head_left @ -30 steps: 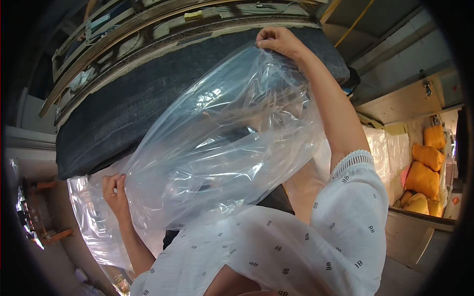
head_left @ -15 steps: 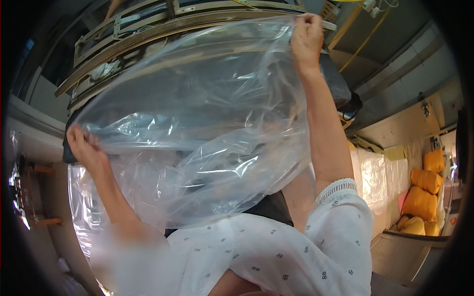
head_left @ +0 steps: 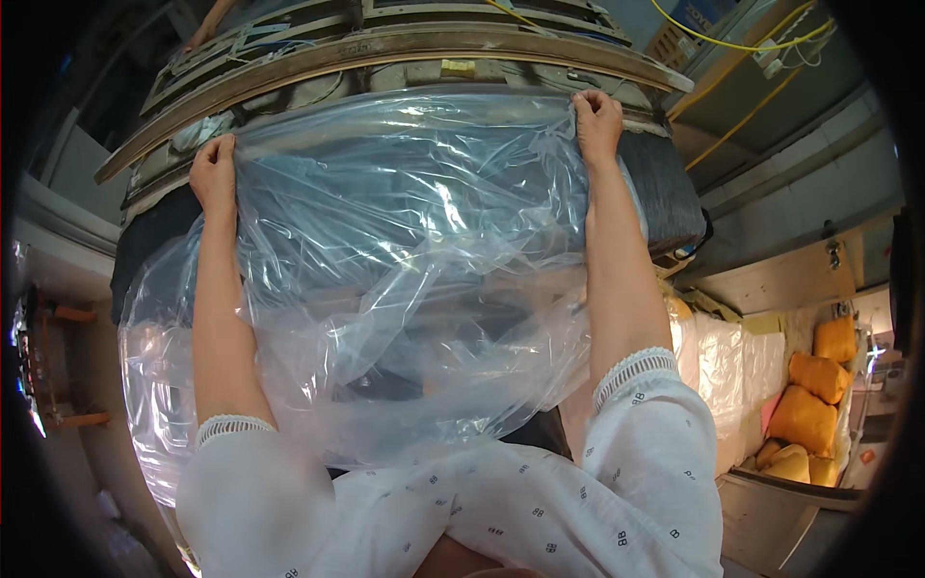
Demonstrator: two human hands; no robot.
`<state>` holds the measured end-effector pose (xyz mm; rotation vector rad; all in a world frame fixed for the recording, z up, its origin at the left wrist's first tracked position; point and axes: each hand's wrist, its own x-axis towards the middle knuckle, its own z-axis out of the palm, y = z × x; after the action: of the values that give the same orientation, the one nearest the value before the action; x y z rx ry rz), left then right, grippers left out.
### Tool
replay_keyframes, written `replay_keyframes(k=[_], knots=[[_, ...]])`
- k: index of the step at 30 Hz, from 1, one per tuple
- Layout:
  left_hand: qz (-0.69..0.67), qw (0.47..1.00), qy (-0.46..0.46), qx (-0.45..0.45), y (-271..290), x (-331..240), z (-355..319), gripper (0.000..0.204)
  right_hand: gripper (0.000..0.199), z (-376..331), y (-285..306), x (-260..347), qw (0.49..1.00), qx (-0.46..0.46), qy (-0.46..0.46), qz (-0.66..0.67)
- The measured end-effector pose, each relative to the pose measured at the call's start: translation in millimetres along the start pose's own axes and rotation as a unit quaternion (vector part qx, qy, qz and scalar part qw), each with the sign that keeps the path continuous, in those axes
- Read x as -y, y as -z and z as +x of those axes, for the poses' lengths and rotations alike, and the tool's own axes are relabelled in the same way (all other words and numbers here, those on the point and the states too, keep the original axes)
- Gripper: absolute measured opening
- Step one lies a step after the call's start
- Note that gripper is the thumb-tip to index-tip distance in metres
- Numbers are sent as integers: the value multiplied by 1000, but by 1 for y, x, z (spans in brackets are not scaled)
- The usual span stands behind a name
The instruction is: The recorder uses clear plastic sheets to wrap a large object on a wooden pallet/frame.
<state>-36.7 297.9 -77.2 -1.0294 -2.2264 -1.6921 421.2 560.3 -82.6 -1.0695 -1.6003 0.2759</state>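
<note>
The left grip [head_left: 214,175] and right grip [head_left: 599,125] both pinch closed on the clear plastic sheet [head_left: 414,207] along its far edge

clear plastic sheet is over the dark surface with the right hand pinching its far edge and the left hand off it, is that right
Not quite: the head view shows the left hand pinching the clear plastic sheet too. The right hand does pinch its far edge, over the dark surface.

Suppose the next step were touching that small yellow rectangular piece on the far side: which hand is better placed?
Probably the right hand: it appears nearer the small yellow rectangular piece than the left hand. Both pinch the clear, crinkled plastic sheet by its far edge.
</note>
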Motion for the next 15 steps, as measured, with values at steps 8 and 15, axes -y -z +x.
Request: replay_keyframes(k=[8, 15], knots=[[137, 990, 21, 10, -5, -14, 7, 32, 28, 4, -3, 0, 987, -40, -48, -149], [168, 984, -16, 51, 7, -13, 1, 34, 33, 10, 5, -1, 984, -99, -137, -46]])
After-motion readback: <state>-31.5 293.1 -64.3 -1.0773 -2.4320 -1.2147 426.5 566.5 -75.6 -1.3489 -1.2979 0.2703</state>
